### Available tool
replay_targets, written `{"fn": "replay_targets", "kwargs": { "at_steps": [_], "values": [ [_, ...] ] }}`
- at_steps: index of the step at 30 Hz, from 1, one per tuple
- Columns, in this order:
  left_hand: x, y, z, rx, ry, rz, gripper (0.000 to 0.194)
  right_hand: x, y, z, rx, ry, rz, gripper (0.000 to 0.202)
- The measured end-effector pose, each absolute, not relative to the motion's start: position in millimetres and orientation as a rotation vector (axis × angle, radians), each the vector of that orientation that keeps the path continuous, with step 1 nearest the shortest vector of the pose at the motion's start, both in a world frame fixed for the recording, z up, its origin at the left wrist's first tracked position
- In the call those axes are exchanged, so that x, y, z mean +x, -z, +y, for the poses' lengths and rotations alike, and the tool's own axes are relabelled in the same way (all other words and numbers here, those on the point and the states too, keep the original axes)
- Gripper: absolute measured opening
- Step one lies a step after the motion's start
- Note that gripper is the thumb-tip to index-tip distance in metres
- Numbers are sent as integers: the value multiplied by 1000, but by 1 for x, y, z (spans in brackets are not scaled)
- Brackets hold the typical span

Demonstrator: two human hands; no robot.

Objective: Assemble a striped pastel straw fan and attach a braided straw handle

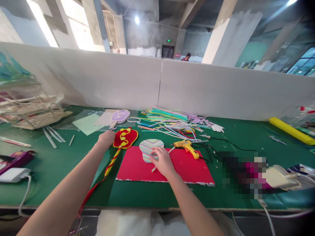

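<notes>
On the red board (189,170) lies a striped pastel fan-shaped piece (150,146). The fingers of my right hand (162,160) rest on its lower right part, bent, with a short pale stem showing below. My left hand (106,139) is at the left edge of a red and yellow fan (126,137) with a twisted handle and red ribbon; its fingers are mostly hidden. A yellow glue gun (188,147) lies on the board's upper right edge.
Pastel strips (167,114) are piled at the back middle, beside a purple fan (120,115). A wire rack (36,108) stands left. Power strip (17,160), white charger (14,174) and yellow bar (291,131) lie at the sides. A person (186,57) is beyond the partition.
</notes>
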State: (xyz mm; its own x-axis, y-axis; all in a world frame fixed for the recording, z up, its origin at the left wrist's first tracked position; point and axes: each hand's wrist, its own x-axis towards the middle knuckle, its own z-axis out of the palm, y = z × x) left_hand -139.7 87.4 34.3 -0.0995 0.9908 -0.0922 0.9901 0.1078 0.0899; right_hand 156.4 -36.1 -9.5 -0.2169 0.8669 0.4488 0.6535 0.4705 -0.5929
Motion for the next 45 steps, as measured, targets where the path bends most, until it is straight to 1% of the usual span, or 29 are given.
{"fn": "replay_targets", "kwargs": {
  "at_steps": [4, 8, 11, 17, 21, 24, 26, 28, 30, 34, 36, 39, 42, 45],
  "values": [
    [-131, -41, 90, 1915, 182, 2311, 35, 157, 11, -36, -1259, -372, -1948, 10],
    [-128, -46, 84, 1960, 143, 2341, 29, 157, 11, -35, -1253, -375, -1937, 9],
    [-129, -52, 80, 2032, 50, 2355, 31, 157, 11, -35, -1250, -371, -1938, 8],
    [-126, -68, 78, 2098, -165, 2447, 29, 157, 9, -35, -1240, -373, -1943, 9],
    [-120, -77, 73, 2075, -400, 2588, 35, 157, 9, -36, -1239, -386, -1939, 8],
    [-114, -83, 71, 2106, -580, 2608, 33, 157, 9, -36, -1225, -400, -1932, 8],
    [-104, -84, 70, 2201, -770, 2481, 30, 157, 8, -35, -1216, -423, -1891, 11],
    [-86, -81, 66, 2334, -964, 2189, 27, 158, 6, -33, -1204, -459, -1791, 16],
    [-59, -75, 57, 2412, -1050, 1940, 25, 159, 2, -31, -1168, -570, -1626, 21],
    [1, -59, 23, 2472, -992, 1483, 22, 163, -5, -25, -1037, -1066, -1189, 35],
    [24, -52, 6, 2484, -933, 1308, 21, 164, -5, -22, -956, -1218, -997, 38],
    [40, -46, -8, 2487, -902, 1207, 22, 166, -2, -19, -865, -1240, -855, 31],
    [38, -47, -8, 2528, -826, 1165, 22, 168, 0, -16, -877, -1189, -806, 31],
    [24, -54, -1, 2521, -761, 1230, 24, 176, 0, -13, -921, -1119, -685, 32]
  ]
}}
